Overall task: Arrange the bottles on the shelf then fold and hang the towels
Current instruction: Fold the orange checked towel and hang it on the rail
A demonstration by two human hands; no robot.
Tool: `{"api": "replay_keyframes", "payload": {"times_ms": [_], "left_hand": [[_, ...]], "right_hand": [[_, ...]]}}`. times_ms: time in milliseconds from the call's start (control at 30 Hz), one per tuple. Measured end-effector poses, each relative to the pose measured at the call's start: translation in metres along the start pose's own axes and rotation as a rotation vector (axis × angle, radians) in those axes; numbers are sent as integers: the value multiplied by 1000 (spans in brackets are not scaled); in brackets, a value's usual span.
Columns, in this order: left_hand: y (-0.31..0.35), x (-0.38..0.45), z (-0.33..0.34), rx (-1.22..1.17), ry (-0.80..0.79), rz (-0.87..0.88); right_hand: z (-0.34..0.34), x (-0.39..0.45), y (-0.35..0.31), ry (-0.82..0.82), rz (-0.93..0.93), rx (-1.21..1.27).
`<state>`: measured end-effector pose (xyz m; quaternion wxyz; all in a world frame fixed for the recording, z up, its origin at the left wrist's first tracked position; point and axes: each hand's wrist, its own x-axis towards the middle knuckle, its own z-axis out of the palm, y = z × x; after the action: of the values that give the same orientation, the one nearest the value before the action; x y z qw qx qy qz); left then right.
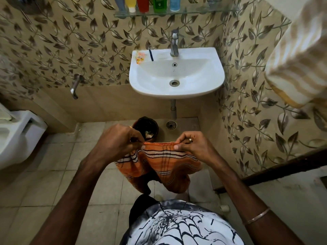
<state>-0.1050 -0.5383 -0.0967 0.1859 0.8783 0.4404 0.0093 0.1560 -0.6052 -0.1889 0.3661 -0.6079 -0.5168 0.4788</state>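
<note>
Orange cotton towel with black and white stripes (160, 162) held in front of the white ceramic sink (177, 71), left hand (117, 140) and right hand (192, 145) pinching its top edge, cloth hanging below

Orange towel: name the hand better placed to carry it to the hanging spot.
Probably the right hand. Both hands pinch the orange towel's top edge, but the striped cream towel already hangs on the right-hand wall, so the right is nearer than the left hand.

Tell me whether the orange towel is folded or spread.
Partly folded: the orange striped towel hangs doubled, left hand and right hand pinching its top edge.
</note>
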Motion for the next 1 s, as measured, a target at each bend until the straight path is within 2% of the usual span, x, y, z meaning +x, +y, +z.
{"api": "replay_keyframes", "payload": {"times_ms": [133, 267, 433, 633, 767, 1000], "left_hand": [[10, 5, 7, 87, -68, -83], [43, 15, 32, 24, -60, 70], [42, 24, 46, -90, -22, 175], [44, 22, 44, -43, 111, 267], [48, 21, 44, 0, 180, 316], [41, 14, 31, 40, 203, 370]], "right_hand": [[4, -6, -10, 5, -63, -54], [9, -9, -19, -60, -123, -134], [3, -10, -25, -85, -159, -177], [-8, -13, -25, -135, -102, -95], [-12, -13, -23, -199, -36, -142], [-18, -11, -16, -286, 21, -212]]}}
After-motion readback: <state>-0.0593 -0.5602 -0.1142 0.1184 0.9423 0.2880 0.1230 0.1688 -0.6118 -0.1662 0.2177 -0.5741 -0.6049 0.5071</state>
